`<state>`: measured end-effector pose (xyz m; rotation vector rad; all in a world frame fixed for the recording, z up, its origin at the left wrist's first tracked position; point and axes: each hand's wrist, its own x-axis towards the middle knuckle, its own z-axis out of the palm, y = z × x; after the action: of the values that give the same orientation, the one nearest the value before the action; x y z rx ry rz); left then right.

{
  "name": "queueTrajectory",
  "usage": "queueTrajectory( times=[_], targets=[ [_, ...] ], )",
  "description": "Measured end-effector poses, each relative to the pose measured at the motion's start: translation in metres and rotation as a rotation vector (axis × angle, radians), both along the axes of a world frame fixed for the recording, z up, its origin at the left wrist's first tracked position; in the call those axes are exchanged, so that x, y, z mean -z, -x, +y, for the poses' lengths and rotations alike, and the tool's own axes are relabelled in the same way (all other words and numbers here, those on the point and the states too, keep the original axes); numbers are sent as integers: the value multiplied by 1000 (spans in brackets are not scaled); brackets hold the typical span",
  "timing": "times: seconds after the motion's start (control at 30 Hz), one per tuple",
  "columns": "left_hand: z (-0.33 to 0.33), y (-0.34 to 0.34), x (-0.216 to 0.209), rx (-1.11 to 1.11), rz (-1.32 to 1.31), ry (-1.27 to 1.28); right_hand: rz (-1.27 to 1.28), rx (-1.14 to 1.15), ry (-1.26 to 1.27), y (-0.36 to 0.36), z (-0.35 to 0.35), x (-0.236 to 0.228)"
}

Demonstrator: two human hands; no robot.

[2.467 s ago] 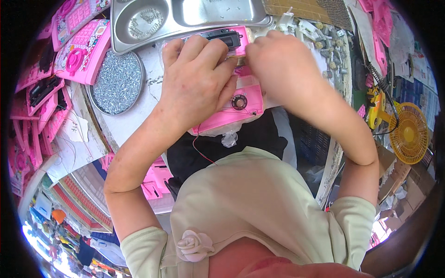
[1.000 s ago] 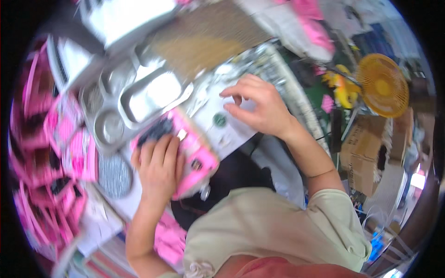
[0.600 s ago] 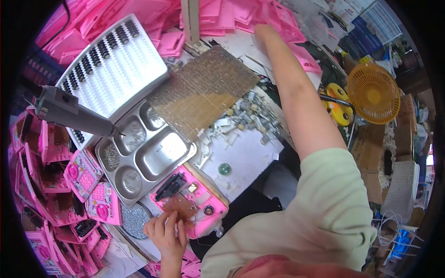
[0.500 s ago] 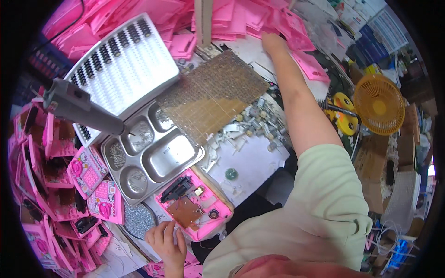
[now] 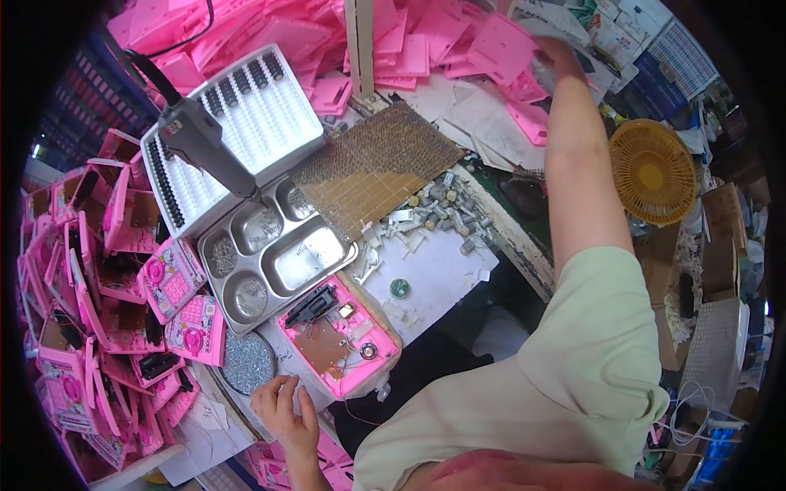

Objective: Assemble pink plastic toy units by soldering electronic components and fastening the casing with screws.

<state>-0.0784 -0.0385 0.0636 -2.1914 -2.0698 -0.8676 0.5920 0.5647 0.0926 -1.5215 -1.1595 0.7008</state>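
Observation:
My left hand (image 5: 284, 411) is open at the near edge, its fingers apart and slightly bent. Just beyond it lies an opened pink plastic toy housing (image 5: 347, 376), showing a brown circuit board (image 5: 321, 348), a black part (image 5: 311, 304), a small round speaker (image 5: 368, 350) and thin wires. At the far right, my right arm is stretched out. My right hand (image 5: 558, 57) is at the right edge of a pink plastic panel (image 5: 499, 51); its fingertips are partly hidden, so a grip cannot be made out. More pink panels (image 5: 409, 57) are heaped to its left.
A steel compartment tray (image 5: 307, 262) holds small screws. A grey electric screwdriver (image 5: 201, 143) hangs over it, near a white rack (image 5: 270, 123) with black parts. Assembled pink toys (image 5: 176, 282) pile up at left. A dish of metal bits (image 5: 248, 364) and a yellow basket (image 5: 652, 172) flank me.
My right hand has moved right along the heap of pink panels to the right edge of one. My left hand stays near the toy housing. The whole view has shifted slightly.

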Motion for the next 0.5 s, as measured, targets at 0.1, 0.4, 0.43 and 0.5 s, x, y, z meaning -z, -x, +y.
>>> queueTrajectory(
  times=[0.1,0.4,0.43,0.5],
  targets=[
    [-8,1,9,2,-49,-33,-51,181,73,-37,-32,40],
    [-22,3,6,-16,-68,-59,861,566,-191,27,-63,59],
    [-23,4,6,-20,-70,-64,721,619,-97,35,-65,58],
    [-27,6,6,-34,-68,-83,881,575,-222,49,-70,43]
  ],
)
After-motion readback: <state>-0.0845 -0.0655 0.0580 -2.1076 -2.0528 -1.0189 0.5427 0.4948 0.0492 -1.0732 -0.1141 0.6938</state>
